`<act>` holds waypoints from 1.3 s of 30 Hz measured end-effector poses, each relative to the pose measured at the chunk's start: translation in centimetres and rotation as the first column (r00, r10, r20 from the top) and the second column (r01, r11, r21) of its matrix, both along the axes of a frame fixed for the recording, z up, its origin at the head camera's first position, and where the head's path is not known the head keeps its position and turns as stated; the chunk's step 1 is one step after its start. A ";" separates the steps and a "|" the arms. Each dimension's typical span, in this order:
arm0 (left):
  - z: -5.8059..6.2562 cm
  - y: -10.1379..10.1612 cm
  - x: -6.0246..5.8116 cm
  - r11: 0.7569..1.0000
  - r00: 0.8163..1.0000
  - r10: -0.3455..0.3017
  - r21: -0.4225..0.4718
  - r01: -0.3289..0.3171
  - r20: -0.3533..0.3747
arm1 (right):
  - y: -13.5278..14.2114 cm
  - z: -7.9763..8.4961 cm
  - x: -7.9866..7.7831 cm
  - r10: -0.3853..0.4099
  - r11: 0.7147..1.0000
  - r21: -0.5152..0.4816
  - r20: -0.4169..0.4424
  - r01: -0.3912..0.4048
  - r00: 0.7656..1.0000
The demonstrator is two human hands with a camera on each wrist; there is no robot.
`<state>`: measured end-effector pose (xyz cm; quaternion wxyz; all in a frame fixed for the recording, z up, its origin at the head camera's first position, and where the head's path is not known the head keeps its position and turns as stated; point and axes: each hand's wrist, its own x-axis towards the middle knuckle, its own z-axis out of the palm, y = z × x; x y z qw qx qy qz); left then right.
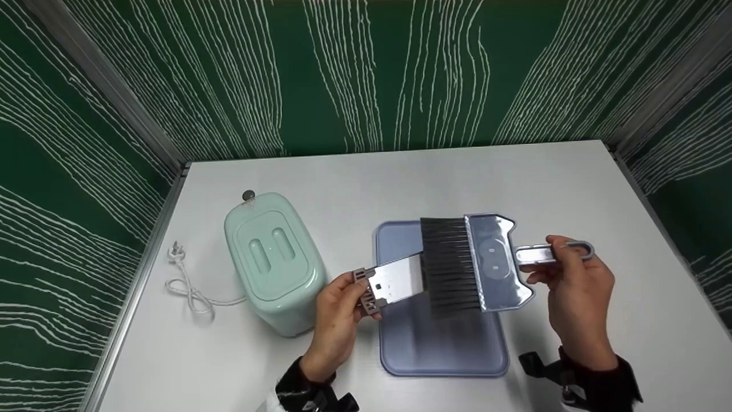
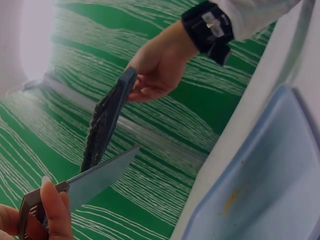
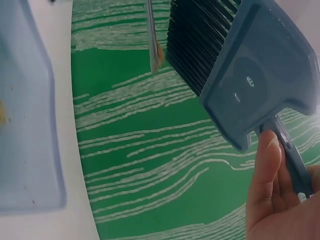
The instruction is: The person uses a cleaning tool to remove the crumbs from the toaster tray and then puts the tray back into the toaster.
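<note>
My left hand (image 1: 337, 320) pinches a metal crumb tray (image 1: 394, 280) by its slotted grey-brown end, thumb on top. The flat plate points right, tilted, above a blue tray (image 1: 440, 352). In my right hand (image 1: 580, 292) is a blue hand brush (image 1: 494, 260), gripped by its handle. Its dark bristles (image 1: 449, 266) overlap the crumb tray's far end in the head view. The left wrist view shows the bristles right by the metal plate (image 2: 102, 180). Yellowish crumbs (image 2: 230, 201) lie in the blue tray.
A mint-green toaster (image 1: 274, 254) with a lid stands left of my left hand. Its white cord (image 1: 194, 297) and plug (image 1: 176, 252) lie farther left. A small dark round knob (image 1: 248, 195) shows at its far end. Green patterned panels (image 1: 394, 74) enclose the white table (image 1: 343, 183).
</note>
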<state>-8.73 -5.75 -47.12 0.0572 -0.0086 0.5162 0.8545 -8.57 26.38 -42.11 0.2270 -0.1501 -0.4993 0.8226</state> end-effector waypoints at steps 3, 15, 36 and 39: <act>0.0 -0.1 0.0 1.000 1.000 0.008 0.000 -0.008 0.009 | -0.9 -0.1 0.2 0.060 0.998 0.026 0.015 -0.061 0.998; 0.1 -0.1 0.2 1.000 1.000 0.019 0.009 -0.019 0.010 | -3.3 -0.3 0.9 0.196 0.975 0.095 0.058 -0.201 0.979; 0.5 0.1 0.2 1.000 0.999 0.012 0.011 -0.012 0.032 | -4.5 -0.8 1.1 0.235 0.933 0.255 0.109 -0.256 0.966; 0.5 0.1 0.2 1.000 1.000 0.008 0.004 -0.009 0.027 | -4.4 -0.8 1.0 0.227 0.930 0.271 0.108 -0.248 0.968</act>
